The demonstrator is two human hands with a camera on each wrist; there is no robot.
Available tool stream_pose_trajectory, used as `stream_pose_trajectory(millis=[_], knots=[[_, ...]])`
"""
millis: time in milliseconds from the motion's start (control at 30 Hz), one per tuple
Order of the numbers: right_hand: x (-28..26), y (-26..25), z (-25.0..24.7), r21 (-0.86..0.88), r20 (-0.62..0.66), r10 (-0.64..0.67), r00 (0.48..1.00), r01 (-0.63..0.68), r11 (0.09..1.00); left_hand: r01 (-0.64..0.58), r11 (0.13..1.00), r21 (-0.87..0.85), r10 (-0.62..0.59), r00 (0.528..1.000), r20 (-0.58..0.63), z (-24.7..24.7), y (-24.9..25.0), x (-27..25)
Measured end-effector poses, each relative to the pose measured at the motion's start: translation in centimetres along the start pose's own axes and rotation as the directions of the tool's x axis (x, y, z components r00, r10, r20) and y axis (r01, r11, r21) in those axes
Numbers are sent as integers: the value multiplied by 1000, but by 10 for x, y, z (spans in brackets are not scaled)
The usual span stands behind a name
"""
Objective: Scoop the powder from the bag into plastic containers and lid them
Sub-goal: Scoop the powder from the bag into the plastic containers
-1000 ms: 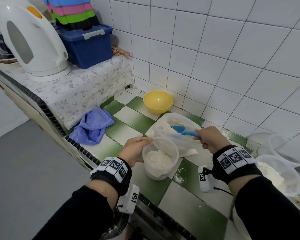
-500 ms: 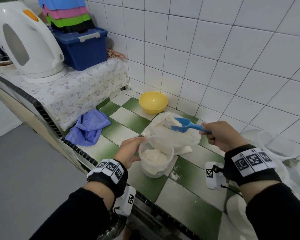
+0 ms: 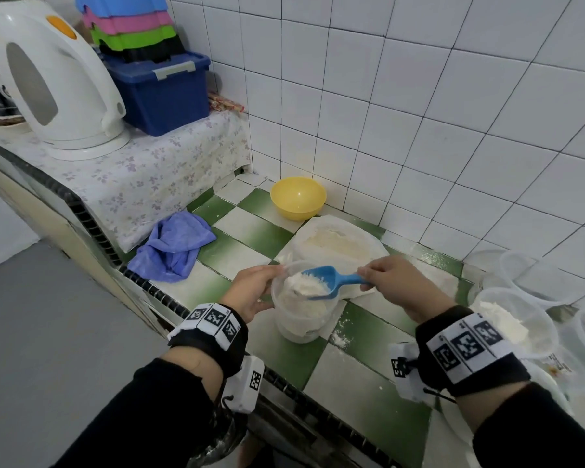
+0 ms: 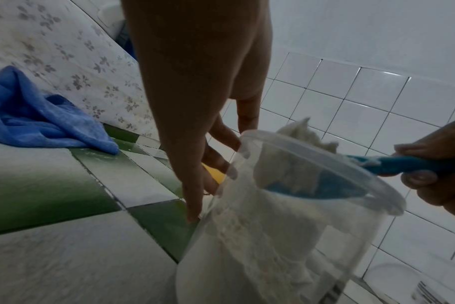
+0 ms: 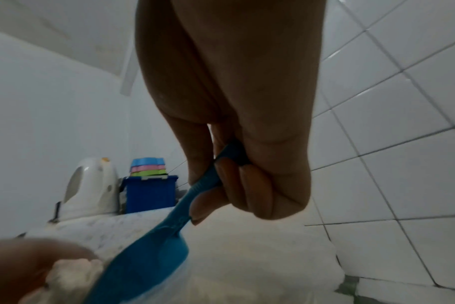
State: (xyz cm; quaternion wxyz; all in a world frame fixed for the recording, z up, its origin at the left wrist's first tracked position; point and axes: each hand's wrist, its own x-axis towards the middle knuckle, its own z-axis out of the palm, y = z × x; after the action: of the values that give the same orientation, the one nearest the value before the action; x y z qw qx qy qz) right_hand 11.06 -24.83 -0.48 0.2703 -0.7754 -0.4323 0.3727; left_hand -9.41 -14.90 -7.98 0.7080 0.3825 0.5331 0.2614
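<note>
Head view first: on the tiled surface (image 3: pixel 247 228), the bag (image 3: pixel 335 243) lies open behind the container (image 3: pixel 299 324). Our left hand (image 3: pixel 254 292) wraps its grip round the container wall; our right hand (image 3: pixel 394 282) clenches the handle of the blue scoop (image 3: pixel 333 282), powder (image 3: pixel 306 284) heaped above the mouth. Tip too fast and we likely spill powder over the rim. Only the left wrist view shows the scoop's bowl set below that rim.

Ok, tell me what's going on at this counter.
A person is filling a plastic container with powder. The right hand grips the blue scoop by its handle, its heaped bowl at the container's mouth. The left hand holds the container steady on the tiled counter. The open bag lies just behind it, and another filled container stands unlidded to the right.
</note>
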Motion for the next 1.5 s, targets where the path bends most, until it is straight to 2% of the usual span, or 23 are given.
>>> stream_pose_trajectory(millis=[133,300,400,633,767,933,1067,1133,1233,1333,1433,1500], knots=[[-2,-5,18,-263,-40,-158,987,142,954,-2,1000,4,2,1000,-13,0,1,2],[-4,0,27,-452,-15,-330,944,288,844,-5,1000,5,5,1000,-12,0,1,2],[-8,0,29,-487,7,-384,923,339,805,-3,1000,2,3,1000,-8,-1,1,3],[-9,-1,21,-456,-44,-417,908,353,817,1,1000,16,0,1000,-19,-2,0,4],[-8,-5,7,-351,-69,-339,938,296,889,-12,999,41,13,1000,-28,-2,1,5],[-4,-4,-11,-59,-134,-260,956,254,965,-10,998,64,9,1000,1,-1,5,6],[2,-1,-26,199,-247,-161,956,213,957,-22,992,128,20,1000,18,0,8,8],[8,2,-33,206,-314,-142,939,214,955,-24,989,148,21,1000,22,0,8,9],[19,7,-40,45,-384,-176,906,209,977,-24,986,167,19,999,31,0,10,10],[30,9,-39,-227,-367,-243,898,167,959,-15,979,204,5,999,46,1,14,13],[39,12,-32,-526,-284,-354,891,164,834,-1,973,232,-13,998,59,2,18,16],[44,15,-25,-647,-219,-400,890,175,742,5,971,238,-21,997,67,2,19,16]])
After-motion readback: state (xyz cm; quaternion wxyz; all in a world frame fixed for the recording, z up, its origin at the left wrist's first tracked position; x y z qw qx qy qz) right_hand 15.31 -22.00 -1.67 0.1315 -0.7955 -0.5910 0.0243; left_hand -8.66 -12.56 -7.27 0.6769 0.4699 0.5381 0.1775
